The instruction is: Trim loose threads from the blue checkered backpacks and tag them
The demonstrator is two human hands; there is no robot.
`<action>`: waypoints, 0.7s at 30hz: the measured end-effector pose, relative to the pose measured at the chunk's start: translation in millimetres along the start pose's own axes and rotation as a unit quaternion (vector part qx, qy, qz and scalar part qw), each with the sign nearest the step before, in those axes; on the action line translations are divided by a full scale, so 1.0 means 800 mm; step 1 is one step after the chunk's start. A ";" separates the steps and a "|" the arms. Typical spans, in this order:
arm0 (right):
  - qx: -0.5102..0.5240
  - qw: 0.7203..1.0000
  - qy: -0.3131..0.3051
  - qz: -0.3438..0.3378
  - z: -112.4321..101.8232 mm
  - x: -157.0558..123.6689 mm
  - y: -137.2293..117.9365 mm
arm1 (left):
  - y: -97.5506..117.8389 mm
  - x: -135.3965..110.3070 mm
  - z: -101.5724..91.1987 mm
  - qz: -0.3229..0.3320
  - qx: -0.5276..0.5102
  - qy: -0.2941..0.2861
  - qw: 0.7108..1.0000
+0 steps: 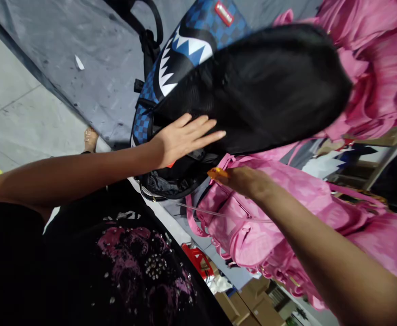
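A blue and black checked backpack (198,29) with a white-toothed shark mouth lies unzipped in front of me. Its black-lined panel (279,90) is folded out to the right. My left hand (188,136) is over the bag's opening, fingers stretched out, against or just above the black lining; contact is hard to tell. Just right of the opening, my right hand (246,180) is closed around a small orange object (217,173), whose kind I cannot make out. Pink backpacks (239,226) lie beneath and beside my right forearm.
The backpack rests on a grey-covered table (93,81), with a small white scrap (79,62) on it. More pink bags (385,59) are piled at the upper right. Cardboard boxes (252,301) and a red object (198,260) sit below, beyond the table's edge.
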State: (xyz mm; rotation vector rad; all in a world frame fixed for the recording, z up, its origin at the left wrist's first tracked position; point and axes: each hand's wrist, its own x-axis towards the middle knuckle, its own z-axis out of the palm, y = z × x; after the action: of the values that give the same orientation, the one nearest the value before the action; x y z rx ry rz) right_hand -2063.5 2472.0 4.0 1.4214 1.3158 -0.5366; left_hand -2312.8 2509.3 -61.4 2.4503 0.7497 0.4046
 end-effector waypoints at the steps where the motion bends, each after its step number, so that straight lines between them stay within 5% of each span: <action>1: -0.015 1.000 -0.020 -0.005 0.004 -0.010 -0.004 | -0.007 0.008 0.003 -0.001 0.011 0.002 1.000; 8: -0.008 0.998 -0.066 0.001 0.052 -0.057 -0.008 | -0.013 0.039 0.037 -0.068 -0.045 0.059 0.995; 11: 0.097 0.992 -0.079 0.001 0.064 -0.063 -0.014 | -0.019 0.041 0.027 -0.059 -0.041 0.008 0.997; 16: 0.399 0.913 -0.023 -0.078 0.052 -0.050 -0.073 | -0.042 0.013 0.002 0.013 -0.029 -0.041 0.999; 21: 0.359 0.920 -0.068 -0.142 0.026 -0.029 -0.100 | -0.081 -0.017 -0.015 0.062 0.031 -0.094 0.993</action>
State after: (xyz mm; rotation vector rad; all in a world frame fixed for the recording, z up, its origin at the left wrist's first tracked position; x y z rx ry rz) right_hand -2135.3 2428.9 -14.4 1.7323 1.2737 -1.3971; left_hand -2356.2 2551.4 -90.6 2.5572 0.5414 0.1947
